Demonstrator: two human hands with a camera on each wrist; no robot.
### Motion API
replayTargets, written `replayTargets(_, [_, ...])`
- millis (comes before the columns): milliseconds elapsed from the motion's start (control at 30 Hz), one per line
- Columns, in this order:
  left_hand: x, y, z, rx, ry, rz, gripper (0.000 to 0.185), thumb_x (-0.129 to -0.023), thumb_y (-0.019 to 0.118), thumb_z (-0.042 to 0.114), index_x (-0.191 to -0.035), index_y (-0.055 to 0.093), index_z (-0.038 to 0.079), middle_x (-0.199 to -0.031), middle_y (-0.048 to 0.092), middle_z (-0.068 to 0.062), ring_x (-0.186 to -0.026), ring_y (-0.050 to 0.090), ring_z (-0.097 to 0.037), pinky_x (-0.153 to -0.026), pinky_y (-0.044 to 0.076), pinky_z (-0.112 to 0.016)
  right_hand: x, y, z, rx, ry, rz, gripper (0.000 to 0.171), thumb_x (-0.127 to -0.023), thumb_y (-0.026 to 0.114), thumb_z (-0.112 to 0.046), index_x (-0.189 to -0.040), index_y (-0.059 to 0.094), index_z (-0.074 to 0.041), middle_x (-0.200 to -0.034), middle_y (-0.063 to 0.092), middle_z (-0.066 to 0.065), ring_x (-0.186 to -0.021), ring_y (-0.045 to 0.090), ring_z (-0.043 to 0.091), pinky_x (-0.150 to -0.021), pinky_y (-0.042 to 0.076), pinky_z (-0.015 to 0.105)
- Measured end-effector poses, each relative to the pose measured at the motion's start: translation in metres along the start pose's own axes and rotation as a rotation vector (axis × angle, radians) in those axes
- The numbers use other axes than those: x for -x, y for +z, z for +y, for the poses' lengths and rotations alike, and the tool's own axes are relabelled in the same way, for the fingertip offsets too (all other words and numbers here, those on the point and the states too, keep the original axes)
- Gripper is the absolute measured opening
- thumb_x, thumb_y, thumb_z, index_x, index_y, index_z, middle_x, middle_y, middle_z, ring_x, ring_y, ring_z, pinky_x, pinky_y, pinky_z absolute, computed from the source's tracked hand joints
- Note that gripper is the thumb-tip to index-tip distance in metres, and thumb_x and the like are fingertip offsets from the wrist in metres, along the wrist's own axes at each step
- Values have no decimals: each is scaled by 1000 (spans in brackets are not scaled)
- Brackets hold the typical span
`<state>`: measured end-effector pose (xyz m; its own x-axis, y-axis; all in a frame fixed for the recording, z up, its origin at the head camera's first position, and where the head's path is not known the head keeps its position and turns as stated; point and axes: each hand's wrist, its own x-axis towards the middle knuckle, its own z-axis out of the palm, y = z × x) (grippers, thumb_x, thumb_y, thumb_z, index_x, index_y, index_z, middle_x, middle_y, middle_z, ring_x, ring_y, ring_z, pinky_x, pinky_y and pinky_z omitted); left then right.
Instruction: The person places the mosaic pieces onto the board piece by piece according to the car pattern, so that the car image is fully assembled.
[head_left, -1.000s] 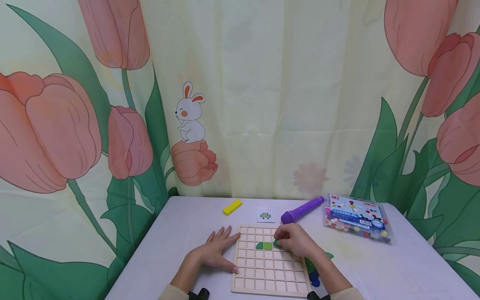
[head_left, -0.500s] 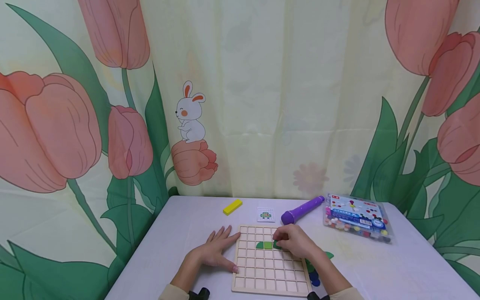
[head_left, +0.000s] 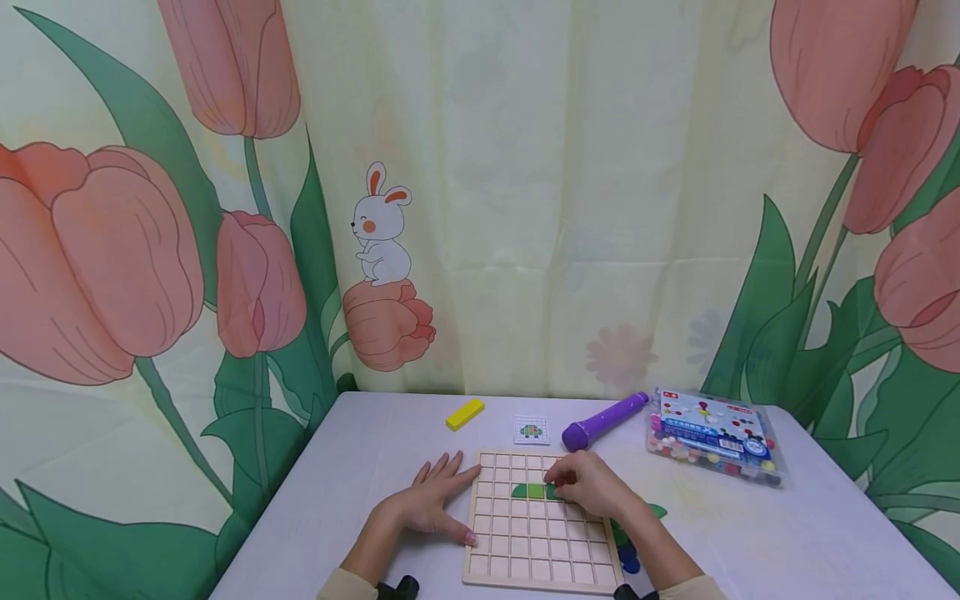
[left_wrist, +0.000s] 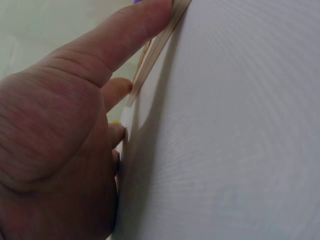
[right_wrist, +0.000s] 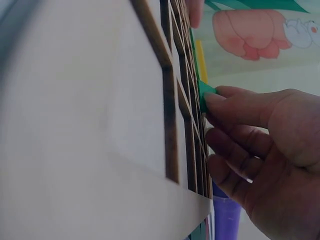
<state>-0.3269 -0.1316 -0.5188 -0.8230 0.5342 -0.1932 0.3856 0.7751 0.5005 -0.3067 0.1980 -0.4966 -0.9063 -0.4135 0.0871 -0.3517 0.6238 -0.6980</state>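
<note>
Two hands at a wooden grid board (head_left: 536, 533); right hand (head_left: 592, 486) pinches a small green tile (right_wrist: 205, 94), seemingly light, stiff, best gripped by its edges; left hand (head_left: 431, 504) rests flat, fingers straight, bracing the board's edge.

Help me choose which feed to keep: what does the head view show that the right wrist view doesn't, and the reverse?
Only the head view shows the left hand resting flat against the grid board, the pattern card and the bead box. Only the right wrist view shows the fingertips pinching the green piece at a board cell. Both show the right hand, board, yellow block and purple pen.
</note>
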Motion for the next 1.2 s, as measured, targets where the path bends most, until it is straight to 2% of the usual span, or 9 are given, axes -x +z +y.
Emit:
replayTargets(133, [0,0,1,9,0,-4,111,-69,83,71,-163,34,36,-175,15,-13,-163,4,-37,-128,2,-65,1,0,0,18,-3,-13,19,-88,79,-2,-106,80,-8,-90,74,-1,-74,53,8,-64,45,21])
replayTargets(333, [1,-1,1,12,2,-3,111,-69,84,71,-163,34,36,-175,15,-13,-163,4,-37,-128,2,-65,1,1,-2,69,23,-14,19,-88,80,-4,-107,82,-8,-102,77,0,-88,61,9,-77,53,26])
replayTargets(500, [1,-1,0,12,6,-3,111,-70,84,70,-163,34,36,-175,15,-13,-163,4,-38,-128,2,-66,1,2,-3,95,38,-5,15,-87,81,-5,-101,83,-10,-100,76,-2,-93,63,12,-82,56,33])
replayTargets(567, [1,-1,0,11,7,-3,111,-70,84,70,-163,34,36,-175,14,-13,-163,4,-38,-128,2,-65,1,2,-3,94,40,-4,14,-87,81,-5,-100,82,-11,-99,76,-3,-91,62,12,-79,54,31])
replayTargets(800, [0,0,0,9,-2,-2,112,-69,83,72,-163,34,36,-176,14,-13,-163,3,-37,-128,1,-65,3,-6,-8,68,36,18,19,-91,79,-10,-110,80,-7,-90,69,-4,-74,54,13,-62,45,25])
replayTargets(967, [-1,-1,0,5,-1,-1,112,-70,83,72,-163,33,36,-176,13,-12,-163,3,-37,-129,1,-64,6,-18,-10,54,65,61,19,-91,79,-13,-110,79,-9,-91,67,-4,-77,53,16,-62,44,25])
replayTargets(1200, [0,0,-1,-1,3,1,112,-70,83,71,-163,33,35,-176,14,-12,-163,3,-36,-129,1,-64,12,-35,-9,37,95,108,23,-91,80,-14,-113,79,-8,-94,68,-2,-80,54,18,-59,48,25])
